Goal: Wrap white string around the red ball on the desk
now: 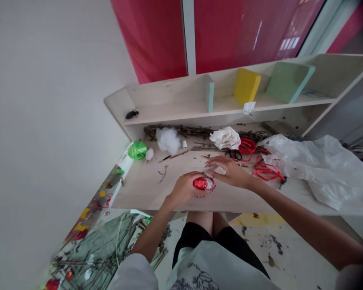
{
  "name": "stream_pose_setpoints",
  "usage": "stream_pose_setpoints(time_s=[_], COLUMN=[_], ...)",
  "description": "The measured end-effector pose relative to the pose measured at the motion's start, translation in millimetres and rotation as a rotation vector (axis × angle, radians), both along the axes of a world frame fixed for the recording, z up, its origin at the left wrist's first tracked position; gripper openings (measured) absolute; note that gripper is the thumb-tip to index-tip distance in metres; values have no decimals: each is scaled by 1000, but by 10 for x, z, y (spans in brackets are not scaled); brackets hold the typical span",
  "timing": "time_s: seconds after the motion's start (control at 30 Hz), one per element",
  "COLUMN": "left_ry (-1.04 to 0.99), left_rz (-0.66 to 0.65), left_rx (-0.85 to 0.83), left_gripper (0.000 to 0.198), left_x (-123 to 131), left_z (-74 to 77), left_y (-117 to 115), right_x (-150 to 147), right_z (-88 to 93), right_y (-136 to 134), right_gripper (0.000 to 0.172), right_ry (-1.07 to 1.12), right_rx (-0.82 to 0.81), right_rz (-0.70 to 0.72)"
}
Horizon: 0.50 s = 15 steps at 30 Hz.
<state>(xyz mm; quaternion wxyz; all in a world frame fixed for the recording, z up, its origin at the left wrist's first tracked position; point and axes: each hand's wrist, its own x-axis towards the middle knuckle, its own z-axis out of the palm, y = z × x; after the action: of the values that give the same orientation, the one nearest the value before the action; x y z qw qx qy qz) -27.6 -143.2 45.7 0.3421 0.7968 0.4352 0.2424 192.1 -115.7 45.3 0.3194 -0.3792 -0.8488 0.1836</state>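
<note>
- Left hand [184, 187]: clamped around red-and-white wrapped bundle [203, 184], bundle held over pale wooden bench [142, 191].
- Right hand [231, 172]: closed on whitish material [218, 170] at bundle's upper end, just beside left hand.
- Nearby: black-handled scissors [233, 154], red cord [268, 171].
- Farther left: cotton wool [168, 140], green ribbon ball [137, 150].

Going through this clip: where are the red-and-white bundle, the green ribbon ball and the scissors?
Red-and-white bundle [202, 184], head view, on its red part.
Green ribbon ball [137, 150], head view, middle of the ball.
Scissors [233, 154], head view, on the black handle loops.
</note>
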Motion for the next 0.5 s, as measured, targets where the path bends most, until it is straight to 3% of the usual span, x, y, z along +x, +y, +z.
stream_pose_setpoints(time_s=[0.17, 0.3, 0.4, 0.5], left_ry=[-49, -171, -242, -314], left_rz=[-31, -4, 50, 163], left_rx=[-30, -118, -229, -305], left_gripper=[44, 46, 49, 50], left_x=[5, -61, -183, -347], left_z=[8, -5, -20, -15], left_y=[-20, -21, 10, 71], right_x=[8, 119, 261, 428], right_z=[25, 37, 47, 82], right_y=[1, 93, 193, 250], right_gripper=[34, 45, 46, 48], right_ry=[9, 48, 171, 294], right_rx=[-160, -398, -572, -644], right_rz=[-25, -89, -102, -163])
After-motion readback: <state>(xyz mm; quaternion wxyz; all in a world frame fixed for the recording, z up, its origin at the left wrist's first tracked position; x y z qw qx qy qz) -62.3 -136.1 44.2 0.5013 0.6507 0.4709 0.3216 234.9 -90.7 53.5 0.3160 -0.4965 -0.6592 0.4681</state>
